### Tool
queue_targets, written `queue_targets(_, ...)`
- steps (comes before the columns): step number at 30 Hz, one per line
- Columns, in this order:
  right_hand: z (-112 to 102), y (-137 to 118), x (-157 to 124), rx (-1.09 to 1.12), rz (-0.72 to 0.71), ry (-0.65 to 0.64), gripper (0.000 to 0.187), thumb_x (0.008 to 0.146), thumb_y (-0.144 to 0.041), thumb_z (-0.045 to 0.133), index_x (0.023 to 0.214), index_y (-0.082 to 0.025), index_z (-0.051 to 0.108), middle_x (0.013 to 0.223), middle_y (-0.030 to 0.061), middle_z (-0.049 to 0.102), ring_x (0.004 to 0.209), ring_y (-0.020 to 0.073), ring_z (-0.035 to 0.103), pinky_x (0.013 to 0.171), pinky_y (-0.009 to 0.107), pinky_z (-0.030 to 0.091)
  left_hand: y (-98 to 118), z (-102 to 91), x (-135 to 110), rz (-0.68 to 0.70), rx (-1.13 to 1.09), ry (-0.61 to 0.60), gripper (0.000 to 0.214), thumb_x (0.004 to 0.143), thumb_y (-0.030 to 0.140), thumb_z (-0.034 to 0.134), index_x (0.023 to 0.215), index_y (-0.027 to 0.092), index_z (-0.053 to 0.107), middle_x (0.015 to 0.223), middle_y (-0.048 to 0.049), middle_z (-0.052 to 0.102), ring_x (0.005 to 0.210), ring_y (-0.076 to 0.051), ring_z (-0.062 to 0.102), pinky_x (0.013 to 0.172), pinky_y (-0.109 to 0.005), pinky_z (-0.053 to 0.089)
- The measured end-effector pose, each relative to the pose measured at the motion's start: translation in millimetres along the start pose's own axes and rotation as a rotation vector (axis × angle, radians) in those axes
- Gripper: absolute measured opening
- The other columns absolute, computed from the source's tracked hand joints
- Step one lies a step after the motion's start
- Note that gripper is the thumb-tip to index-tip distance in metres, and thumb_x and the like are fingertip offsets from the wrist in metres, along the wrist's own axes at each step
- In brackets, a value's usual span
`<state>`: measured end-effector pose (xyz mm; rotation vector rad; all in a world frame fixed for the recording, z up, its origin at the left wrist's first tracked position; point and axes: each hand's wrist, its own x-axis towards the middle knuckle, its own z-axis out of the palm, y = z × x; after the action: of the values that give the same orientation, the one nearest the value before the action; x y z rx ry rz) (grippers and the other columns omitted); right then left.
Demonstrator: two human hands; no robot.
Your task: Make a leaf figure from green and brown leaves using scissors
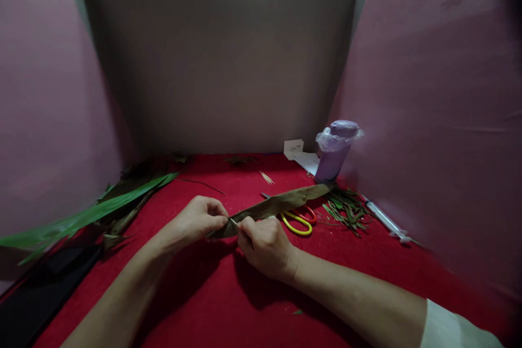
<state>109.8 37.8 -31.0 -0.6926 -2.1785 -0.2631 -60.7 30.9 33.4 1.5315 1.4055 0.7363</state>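
Observation:
A long dried brown leaf (pixel 281 204) lies across the red cloth (pixel 212 293), its far tip reaching the purple bottle. My left hand (pixel 199 220) is closed and pinches the leaf's near end. My right hand (pixel 265 244) is closed beside it, pinching a thin pale sliver, like a toothpick, at the leaf's folded end. The two hands almost touch.
Yellow and red-handled scissors (pixel 299 220) lie under the leaf. A purple bottle (pixel 335 153) wrapped in plastic stands at the back right, beside green leaf trimmings (pixel 346 209) and a clear syringe-like tube (pixel 385 221). Long green leaves (pixel 89 212) lie at left. Pink and grey panels wall the area.

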Motion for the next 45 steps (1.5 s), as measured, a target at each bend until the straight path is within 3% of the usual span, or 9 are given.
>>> queue_targets(11,-3,-2,0,0.022,0.019,-0.028,0.018,0.084,-0.015,0.039,0.066,-0.018,0.045,0.049,-0.0017,0.053,0.043,0.0100,0.050,0.047,0.023,0.028,8,0.7,-3,-0.004,0.038,0.015,0.007,0.058,0.020,0.057,0.060,0.014,0.059,0.045,0.0036,0.052,0.042,-0.009,0.044,0.043,-0.023,0.032)
queue_targets(32,-1,-5,-1,-0.007,0.080,-0.047,0.017,0.084,-0.016,0.040,0.069,-0.018,0.047,0.049,-0.0017,0.054,0.041,0.0106,0.049,0.047,0.025,0.026,2,4.1,-3,0.085,0.099,0.082,0.005,0.059,0.017,0.056,0.054,0.016,0.058,0.046,0.0036,0.055,0.043,-0.009,0.045,0.043,-0.022,0.032)
queue_targets(37,-3,-9,-2,0.002,0.157,-0.048,0.013,0.082,-0.015,0.041,0.072,-0.018,0.048,0.051,-0.0001,0.056,0.044,0.0123,0.051,0.050,0.024,0.030,2,6.0,-6,0.151,0.177,0.120,0.006,0.062,0.019,0.057,0.058,0.016,0.060,0.051,0.0014,0.059,0.050,-0.012,0.050,0.047,-0.023,0.036)
queue_targets(41,-11,-15,0,0.189,0.341,-0.038,0.005,0.082,-0.016,0.045,0.080,-0.018,0.050,0.058,0.0001,0.059,0.052,0.0139,0.054,0.059,0.025,0.037,3,9.5,-10,0.247,0.326,0.187,0.009,0.066,0.022,0.057,0.063,0.017,0.064,0.054,0.0008,0.060,0.052,-0.013,0.051,0.048,-0.023,0.034)
queue_targets(45,-18,-20,4,0.353,0.507,0.011,0.015,0.085,-0.021,0.044,0.072,-0.019,0.051,0.061,0.0022,0.060,0.062,0.0171,0.055,0.063,0.028,0.039,6,14.7,-15,0.342,0.421,0.218,0.012,0.071,0.023,0.054,0.065,0.019,0.064,0.055,0.0006,0.061,0.051,-0.012,0.050,0.049,-0.023,0.032)
